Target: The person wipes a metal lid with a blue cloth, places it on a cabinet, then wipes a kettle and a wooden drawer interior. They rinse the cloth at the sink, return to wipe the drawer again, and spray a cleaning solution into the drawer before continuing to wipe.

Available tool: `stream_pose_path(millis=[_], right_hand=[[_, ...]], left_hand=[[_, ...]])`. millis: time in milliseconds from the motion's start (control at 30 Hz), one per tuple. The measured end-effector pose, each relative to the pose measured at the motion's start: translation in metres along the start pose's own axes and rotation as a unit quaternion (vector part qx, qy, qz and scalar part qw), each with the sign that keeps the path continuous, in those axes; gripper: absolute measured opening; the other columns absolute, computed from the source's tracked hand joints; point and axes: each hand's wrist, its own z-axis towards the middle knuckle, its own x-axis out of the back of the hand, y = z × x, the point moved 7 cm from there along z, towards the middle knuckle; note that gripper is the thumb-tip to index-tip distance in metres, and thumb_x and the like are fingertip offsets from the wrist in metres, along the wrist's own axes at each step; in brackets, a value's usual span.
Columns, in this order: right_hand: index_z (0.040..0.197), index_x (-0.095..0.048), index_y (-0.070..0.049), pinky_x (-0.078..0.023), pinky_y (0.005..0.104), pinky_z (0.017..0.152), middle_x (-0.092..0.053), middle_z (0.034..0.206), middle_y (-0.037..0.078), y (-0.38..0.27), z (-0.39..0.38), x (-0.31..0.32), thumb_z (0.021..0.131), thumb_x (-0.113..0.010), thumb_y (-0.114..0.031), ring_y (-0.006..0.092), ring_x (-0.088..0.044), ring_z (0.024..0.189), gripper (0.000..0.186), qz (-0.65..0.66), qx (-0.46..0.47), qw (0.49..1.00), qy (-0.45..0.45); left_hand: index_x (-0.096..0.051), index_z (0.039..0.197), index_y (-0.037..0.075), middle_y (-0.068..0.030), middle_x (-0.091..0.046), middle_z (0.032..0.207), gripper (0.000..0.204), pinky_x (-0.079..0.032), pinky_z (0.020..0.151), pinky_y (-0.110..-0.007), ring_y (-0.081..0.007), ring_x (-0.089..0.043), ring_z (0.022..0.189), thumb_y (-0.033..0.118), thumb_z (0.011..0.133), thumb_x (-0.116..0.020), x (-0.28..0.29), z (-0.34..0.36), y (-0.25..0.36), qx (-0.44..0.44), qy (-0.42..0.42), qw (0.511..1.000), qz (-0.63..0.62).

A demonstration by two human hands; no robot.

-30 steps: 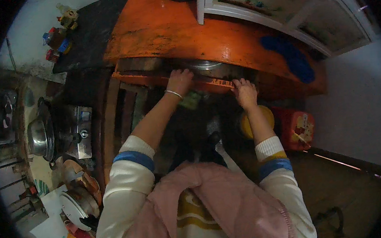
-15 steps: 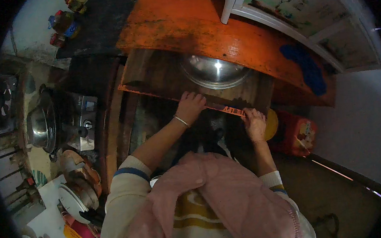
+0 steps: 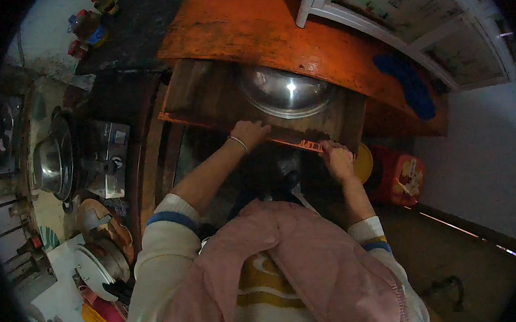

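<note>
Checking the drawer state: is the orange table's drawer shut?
No, the drawer is pulled out, both hands on its front edge, showing a shiny metal bowl inside.

Premises: a cramped domestic kitchen, dimly lit. Evidence: a steel cooking pot (image 3: pixel 52 163) sits on a small gas stove (image 3: pixel 105 159) at the left; stacked plates and lids (image 3: pixel 100 262) lie below it. An orange wooden table (image 3: pixel 273 34) has an open drawer (image 3: pixel 206 99) holding a large steel bowl (image 3: pixel 286 90). A white-framed window (image 3: pixel 415 12) stands above it.
</note>
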Motion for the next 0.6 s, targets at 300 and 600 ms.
stream_pose_path(millis=[300,600], right_hand=[[0.103,-0.059,-0.011,-0.048,0.0396,0.072,-0.063,0.094,0.008,-0.032,-0.076,-0.023,0.078,-0.064,-0.012,0.0286,-0.061,0.087,0.026,-0.001,0.029,1.0,0.009],[0.095,-0.059,-0.009,-0.048,0.0417,0.073,-0.063,0.093,0.008,-0.063,-0.102,-0.032,0.083,-0.058,-0.017,0.028,-0.061,0.088,0.015,0.015,0.019,0.999,0.04]], left_hand=[[-0.054,0.103,0.018,-0.0084,-0.059,0.089,0.025,-0.048,0.063,-0.042,-0.0299,-0.062,0.075,0.026,0.079,-0.06,-0.031,-0.077,0.033,-0.014,0.039,0.998,-0.044],[-0.055,0.098,0.017,-0.0068,-0.06,0.087,0.018,-0.048,0.062,-0.04,-0.0264,-0.063,0.074,0.023,0.081,-0.056,-0.047,-0.113,0.035,-0.035,0.058,0.997,-0.035]])
